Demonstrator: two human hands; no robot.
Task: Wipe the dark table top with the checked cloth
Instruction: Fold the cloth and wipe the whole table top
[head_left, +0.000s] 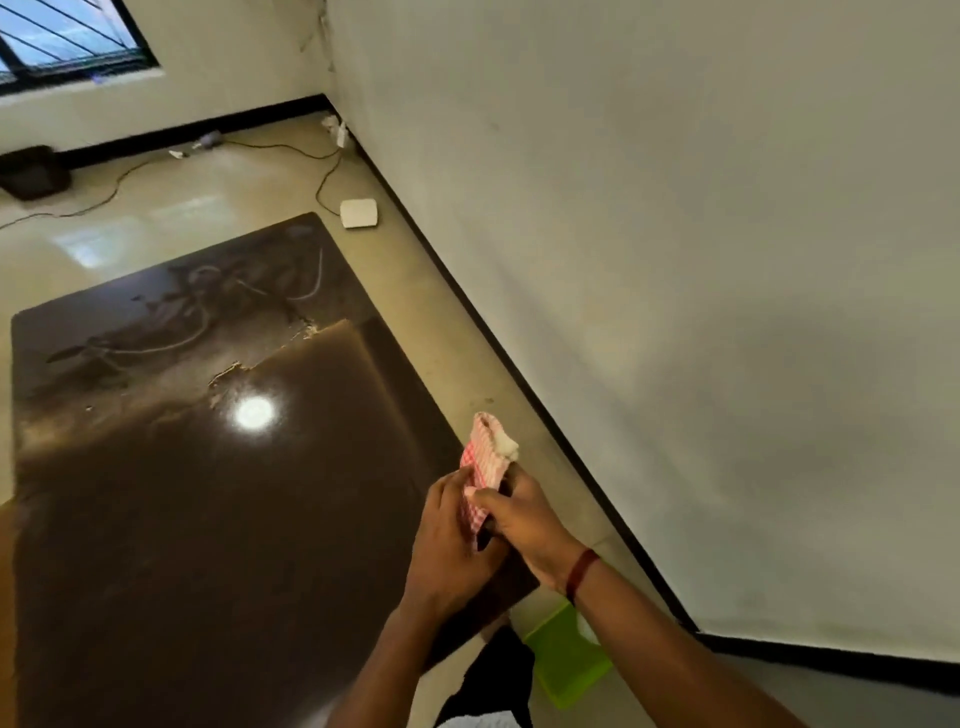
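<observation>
Both hands, my left hand (447, 525) and right hand (519, 519), clutch the bunched checked cloth (485, 462) at lower centre, above the dark table top's (208, 519) right edge; gathered unevenly, it could smear the upper-left residue.

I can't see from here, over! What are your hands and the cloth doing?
Left hand and right hand both gripping checked cloth, bunched, above table's right edge. Dark table top far half smeared. Nothing blocking.
</observation>
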